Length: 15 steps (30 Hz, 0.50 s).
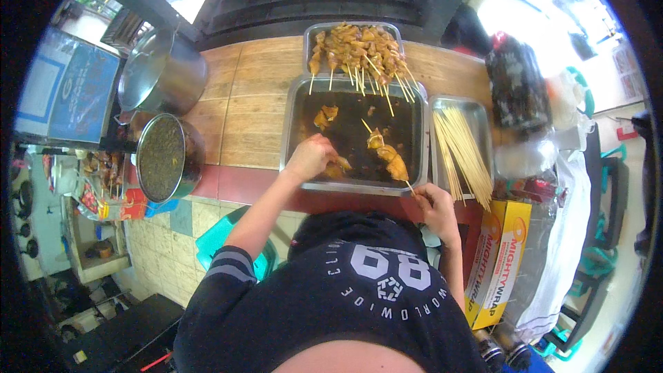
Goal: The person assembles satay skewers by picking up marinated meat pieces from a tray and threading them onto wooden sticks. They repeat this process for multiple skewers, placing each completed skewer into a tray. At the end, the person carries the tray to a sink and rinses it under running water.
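Note:
A wide metal tray [423, 129] of dark marinade lies before me. At its left front, my left hand [316, 157] reaches down with its fingers at a piece of marinated meat [339, 165]; whether they grip it is hidden. My right hand [435, 207], just past the tray's near right corner, pinches the end of a bamboo skewer [409, 185]. Chunks of marinated meat [396, 166] are threaded along that skewer, which slants over the marinade. Another meat piece [326, 116] sits farther back in the liquid. Behind, loaded meat skewers [357, 49] are heaped on a second metal tray [307, 41].
Right of the marinade, a narrow metal tray [486, 114] holds bare bamboo skewers [461, 150]. A yellow Mightywrap box [500, 264] stands nearer me. On the left are a large metal pot [176, 75] and a round metal container [182, 166] with dark contents. Plastic bags [525, 158] lie far right.

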Available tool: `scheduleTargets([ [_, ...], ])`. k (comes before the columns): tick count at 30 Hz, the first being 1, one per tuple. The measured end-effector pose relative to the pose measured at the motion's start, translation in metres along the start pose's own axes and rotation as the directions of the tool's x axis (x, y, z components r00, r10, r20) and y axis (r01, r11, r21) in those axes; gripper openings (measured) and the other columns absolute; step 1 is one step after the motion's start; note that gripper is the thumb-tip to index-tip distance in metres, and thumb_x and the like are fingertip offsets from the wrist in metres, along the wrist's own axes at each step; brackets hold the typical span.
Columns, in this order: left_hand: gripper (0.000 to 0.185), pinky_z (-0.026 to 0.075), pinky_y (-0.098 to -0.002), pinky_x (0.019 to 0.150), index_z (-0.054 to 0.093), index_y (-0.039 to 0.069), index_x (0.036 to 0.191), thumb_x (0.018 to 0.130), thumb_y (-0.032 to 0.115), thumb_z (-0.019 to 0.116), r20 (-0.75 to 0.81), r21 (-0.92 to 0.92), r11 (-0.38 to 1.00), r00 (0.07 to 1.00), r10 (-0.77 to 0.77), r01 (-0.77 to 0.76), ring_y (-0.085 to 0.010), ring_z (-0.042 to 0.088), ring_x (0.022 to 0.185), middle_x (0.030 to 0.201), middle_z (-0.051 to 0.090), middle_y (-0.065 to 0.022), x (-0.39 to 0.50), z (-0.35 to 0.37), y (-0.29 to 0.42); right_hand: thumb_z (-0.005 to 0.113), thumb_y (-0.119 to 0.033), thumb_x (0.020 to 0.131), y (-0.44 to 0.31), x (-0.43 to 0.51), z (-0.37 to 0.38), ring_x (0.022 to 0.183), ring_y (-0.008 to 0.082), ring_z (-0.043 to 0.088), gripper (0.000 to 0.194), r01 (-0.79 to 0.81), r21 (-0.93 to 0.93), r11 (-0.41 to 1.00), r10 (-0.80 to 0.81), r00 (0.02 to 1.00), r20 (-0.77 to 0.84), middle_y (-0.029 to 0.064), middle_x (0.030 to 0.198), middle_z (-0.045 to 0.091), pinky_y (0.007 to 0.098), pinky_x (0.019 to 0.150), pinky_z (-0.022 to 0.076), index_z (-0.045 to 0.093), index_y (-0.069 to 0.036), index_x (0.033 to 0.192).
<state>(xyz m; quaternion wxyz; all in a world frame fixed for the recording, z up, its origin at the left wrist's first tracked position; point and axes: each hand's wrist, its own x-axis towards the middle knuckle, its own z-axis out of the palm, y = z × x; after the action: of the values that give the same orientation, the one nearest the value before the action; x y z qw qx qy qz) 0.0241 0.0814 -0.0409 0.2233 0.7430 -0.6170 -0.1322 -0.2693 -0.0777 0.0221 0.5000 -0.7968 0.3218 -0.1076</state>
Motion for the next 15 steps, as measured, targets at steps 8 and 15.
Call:
scheduleTargets([
  [8, 0.004, 0.047, -0.0379, 0.086, 0.067, 0.004, 0.073, 0.07, 0.002, 0.065, -0.068, 0.031, 0.999, 0.997, 0.042, -0.04, -0.0267, 0.061, 0.083, 0.077, 0.063, -0.0091, 0.0, 0.009, 0.001, 0.059, 0.003, 0.083, -0.002, -0.002, -0.001, 0.065, 0.0089, 0.053, 0.006, -0.074, -0.001, 0.997, 0.074, 0.996, 0.04, 0.0052, 0.071, 0.059, 0.0246, 0.059, 0.0435, 0.062, 0.005, 0.088],
  [15, 0.005, 0.046, -0.037, 0.087, 0.068, 0.004, 0.071, 0.071, 0.004, 0.062, -0.088, 0.058, 0.998, 0.996, 0.02, -0.014, -0.0275, 0.06, 0.085, 0.078, 0.062, -0.0097, 0.0, 0.014, 0.004, 0.058, 0.002, 0.085, -0.002, 0.001, 0.003, 0.065, 0.0081, 0.051, 0.006, 0.001, 0.042, 0.999, -0.002, 1.0, 0.02, 0.0051, 0.071, 0.059, 0.0243, 0.059, 0.0431, 0.061, 0.005, 0.088],
])
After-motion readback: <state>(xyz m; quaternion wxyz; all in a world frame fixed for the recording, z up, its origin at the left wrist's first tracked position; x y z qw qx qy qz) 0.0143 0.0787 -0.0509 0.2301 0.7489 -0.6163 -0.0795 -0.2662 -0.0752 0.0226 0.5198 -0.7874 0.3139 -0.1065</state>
